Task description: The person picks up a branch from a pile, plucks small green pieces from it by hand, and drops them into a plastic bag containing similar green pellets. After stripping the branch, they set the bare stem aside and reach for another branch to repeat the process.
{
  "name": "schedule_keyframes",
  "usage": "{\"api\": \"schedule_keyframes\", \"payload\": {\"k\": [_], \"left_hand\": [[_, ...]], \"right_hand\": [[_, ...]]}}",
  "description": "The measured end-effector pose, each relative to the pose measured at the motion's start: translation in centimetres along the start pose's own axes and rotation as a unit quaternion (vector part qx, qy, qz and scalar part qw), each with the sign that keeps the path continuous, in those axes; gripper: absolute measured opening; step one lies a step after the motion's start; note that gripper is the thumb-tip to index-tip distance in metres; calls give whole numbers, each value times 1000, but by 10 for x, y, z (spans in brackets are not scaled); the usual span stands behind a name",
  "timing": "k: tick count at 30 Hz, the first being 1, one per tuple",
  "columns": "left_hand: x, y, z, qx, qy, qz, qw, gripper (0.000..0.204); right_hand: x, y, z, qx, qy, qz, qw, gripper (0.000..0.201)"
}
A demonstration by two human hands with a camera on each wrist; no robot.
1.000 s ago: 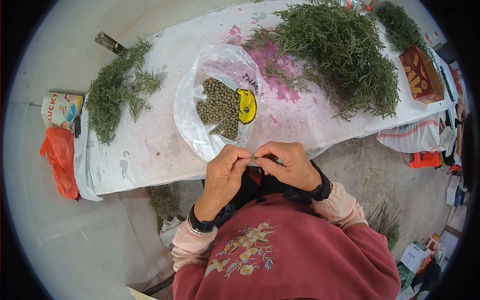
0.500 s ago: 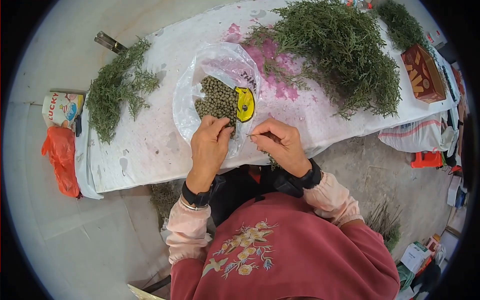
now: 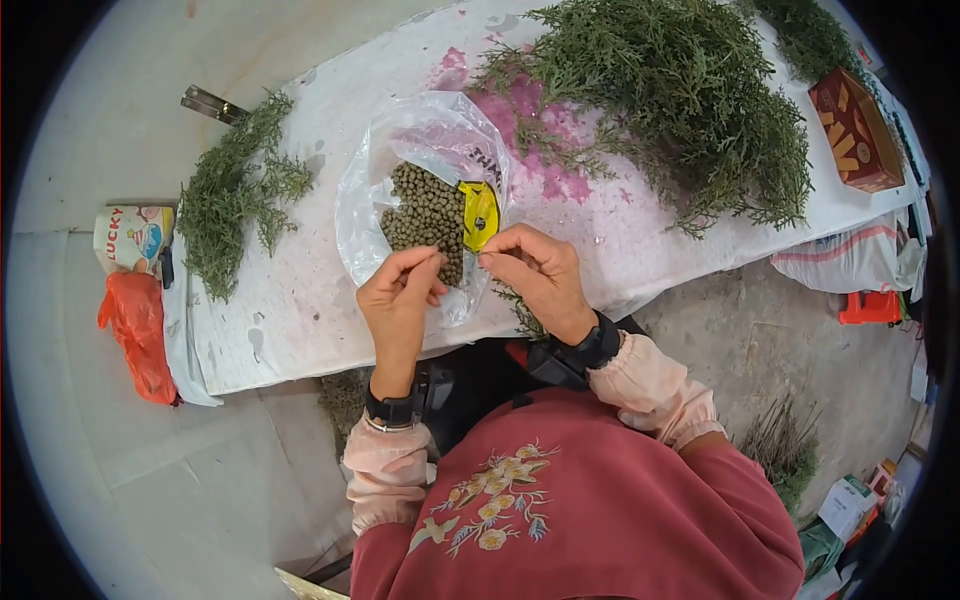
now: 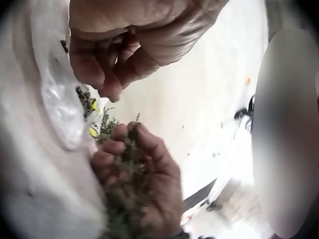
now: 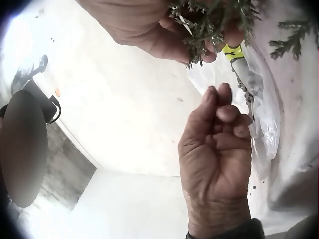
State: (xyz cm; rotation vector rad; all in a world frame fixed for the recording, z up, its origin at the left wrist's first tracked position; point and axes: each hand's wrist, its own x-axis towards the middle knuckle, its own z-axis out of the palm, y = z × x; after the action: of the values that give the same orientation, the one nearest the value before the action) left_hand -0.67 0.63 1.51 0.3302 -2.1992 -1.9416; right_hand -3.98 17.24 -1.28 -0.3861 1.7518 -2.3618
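Holding green sprig (image 3: 523,313) in right hand (image 3: 543,288)

A long table (image 3: 300,335) has a white, pink-stained cover. Directly on it lie an open clear plastic bag (image 3: 358,215) of small round pellets, leafy conifer sprigs (image 3: 222,220) towards the left end, a larger conifer heap (image 3: 690,100) and an open red box (image 3: 853,135) rightward.
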Motion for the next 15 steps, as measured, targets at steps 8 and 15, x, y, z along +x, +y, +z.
{"api": "schedule_keyframes", "payload": {"k": [8,15], "left_hand": [[-3,-5,-1,-264,-38,-119,956,13],[-3,-10,-1,-294,-66,-142,943,17]], "right_hand": [[3,3,10,-56,20,-95,994,7],[1,1,12,-76,11,-81,994,8]]}}
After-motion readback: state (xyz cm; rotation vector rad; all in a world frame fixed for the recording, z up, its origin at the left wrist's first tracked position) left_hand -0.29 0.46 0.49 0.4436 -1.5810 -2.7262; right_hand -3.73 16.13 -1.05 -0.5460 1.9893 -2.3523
